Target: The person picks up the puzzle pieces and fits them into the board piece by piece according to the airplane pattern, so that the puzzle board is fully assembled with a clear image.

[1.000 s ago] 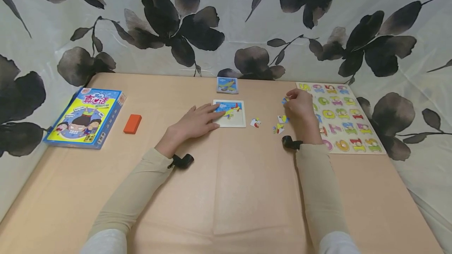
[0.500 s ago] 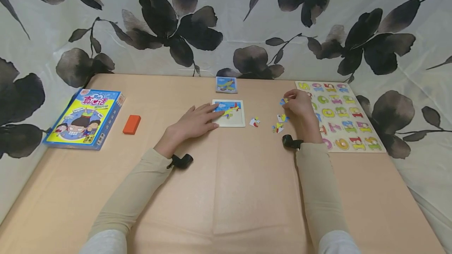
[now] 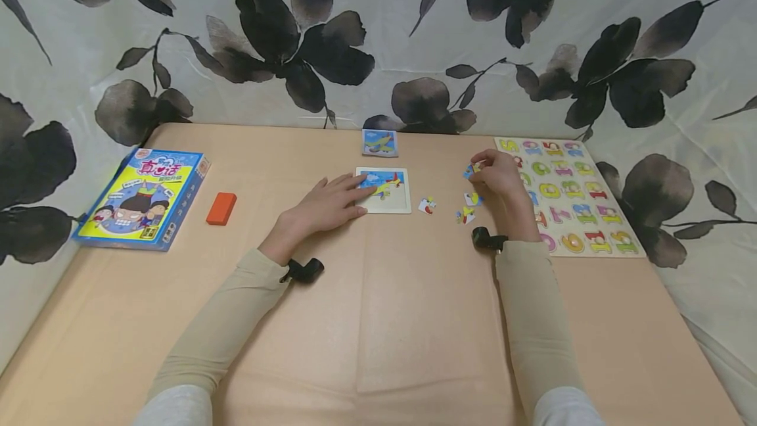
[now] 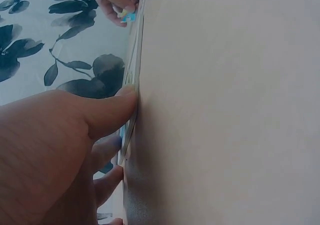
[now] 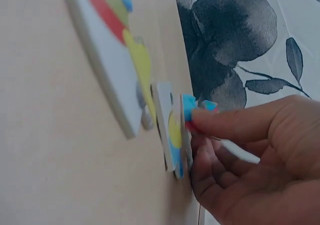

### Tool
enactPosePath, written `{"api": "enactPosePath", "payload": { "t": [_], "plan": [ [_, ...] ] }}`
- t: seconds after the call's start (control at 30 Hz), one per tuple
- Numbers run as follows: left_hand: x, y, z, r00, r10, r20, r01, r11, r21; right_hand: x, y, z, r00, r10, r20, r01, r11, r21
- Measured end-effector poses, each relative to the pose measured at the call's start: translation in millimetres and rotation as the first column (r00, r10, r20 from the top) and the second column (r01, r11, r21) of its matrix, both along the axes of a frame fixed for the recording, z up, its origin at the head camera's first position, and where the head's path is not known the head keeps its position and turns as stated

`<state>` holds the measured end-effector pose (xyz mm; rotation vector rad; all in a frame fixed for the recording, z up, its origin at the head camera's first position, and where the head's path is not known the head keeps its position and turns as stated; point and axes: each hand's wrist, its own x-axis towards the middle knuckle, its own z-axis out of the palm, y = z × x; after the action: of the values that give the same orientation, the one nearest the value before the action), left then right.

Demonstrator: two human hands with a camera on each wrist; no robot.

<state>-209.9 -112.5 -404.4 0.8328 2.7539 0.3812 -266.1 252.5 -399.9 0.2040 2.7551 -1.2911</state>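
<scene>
My left hand (image 3: 325, 206) lies with spread, mostly straight fingers over the left part of a small white-bordered jigsaw tray (image 3: 401, 204), which has a blue sky and a yellow-and-red picture. From the left wrist view, the thumb (image 4: 112, 112) rests along the tray's edge. My right hand (image 3: 501, 179), at the left edge of the sticker sheet, pinches a blue jigsaw piece (image 5: 189, 106) between thumb and fingers. Loose jigsaw pieces (image 3: 466, 215) lie just below that hand, and another jigsaw piece (image 3: 427, 205) sits right of the tray.
A second small picture puzzle (image 3: 380, 142) is at the table's back edge. The sheet of colourful figures (image 3: 576, 209) lies at right. An orange-red block (image 3: 221, 208) and a blue-and-yellow game box (image 3: 142, 199) stand at left. A floral cloth (image 3: 355, 38) hangs behind.
My right hand has shifted slightly left with the jigsaw piece, which shows a little more between the fingertips. The left hand stays on the tray.
</scene>
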Motion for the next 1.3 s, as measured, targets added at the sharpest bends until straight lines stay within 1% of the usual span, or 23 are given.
{"api": "enactPosePath", "payload": {
  "t": [0.17, 0.3, 0.37, 0.5, 0.6, 0.7, 0.77, 0.93, 1.0, 1.1, 1.17, 1.2, 1.3],
  "plan": [
    [0.0, -1.1, -1.3, 1.000, 0.004, 0.002, -0.004, 1.000, 0.005, -0.9, -5, 1.5, 0.999, 0.045, 0.011, -0.044, 0.997, -0.067],
    [0.4, -1.3, -1.3, 1.000, 0.008, 0.005, -0.008, 1.000, 0.007, 0.8, -11, 5.8, 0.997, 0.076, 0.005, -0.074, 0.988, -0.138],
    [0.5, -0.7, -0.8, 1.000, 0.007, 0.007, -0.007, 1.000, 0.006, 2.1, -15, 8.7, 0.995, 0.097, -0.008, -0.097, 0.981, -0.167],
    [0.7, -0.4, 0.4, 1.000, 0.004, 0.006, -0.004, 1.000, 0.000, 2.2, -24, 13.3, 0.987, 0.158, -0.006, -0.155, 0.961, -0.230],
    [0.7, -0.4, 0.9, 1.000, 0.004, 0.001, -0.004, 1.000, -0.003, 0.9, -32, 13.4, 0.978, 0.206, -0.019, -0.205, 0.955, -0.216],
    [0.6, -0.3, 0.8, 1.000, 0.003, -0.001, -0.003, 1.000, -0.003, -0.2, -41, 11.7, 0.970, 0.237, -0.052, -0.242, 0.958, -0.157],
    [0.6, -0.1, 0.6, 1.000, 0.002, 0.000, -0.002, 1.000, -0.002, -0.5, -48, 10.5, 0.967, 0.242, -0.076, -0.250, 0.959, -0.132],
    [1.0, 0.0, 0.6, 1.000, 0.001, 0.002, -0.001, 1.000, 0.004, 0.8, -66, 8.9, 0.962, 0.248, -0.116, -0.263, 0.954, -0.144],
    [1.2, -0.2, 0.8, 1.000, 0.001, 0.004, -0.001, 1.000, 0.007, 2.6, -72, 9.4, 0.956, 0.262, -0.135, -0.279, 0.951, -0.132],
    [1.1, -0.6, 0.8, 1.000, 0.002, 0.007, -0.002, 1.000, 0.009, 5.1, -82, 9.9, 0.944, 0.291, -0.157, -0.307, 0.948, -0.088],
    [0.9, -0.7, 0.5, 1.000, 0.003, 0.006, -0.003, 1.000, 0.008, 7.1, -88, 10.5, 0.942, 0.297, -0.155, -0.311, 0.948, -0.071],
    [0.8, -0.7, 0.4, 1.000, 0.004, 0.006, -0.004, 1.000, 0.008, 8.1, -91, 10.6, 0.944, 0.298, -0.143, -0.311, 0.947, -0.078],
    [0.5, -0.7, 0.1, 1.000, 0.005, 0.003, -0.005, 1.000, 0.003, 11.1, -101, 10.9, 0.952, 0.296, -0.079, -0.304, 0.945, -0.123]
  ]
}}
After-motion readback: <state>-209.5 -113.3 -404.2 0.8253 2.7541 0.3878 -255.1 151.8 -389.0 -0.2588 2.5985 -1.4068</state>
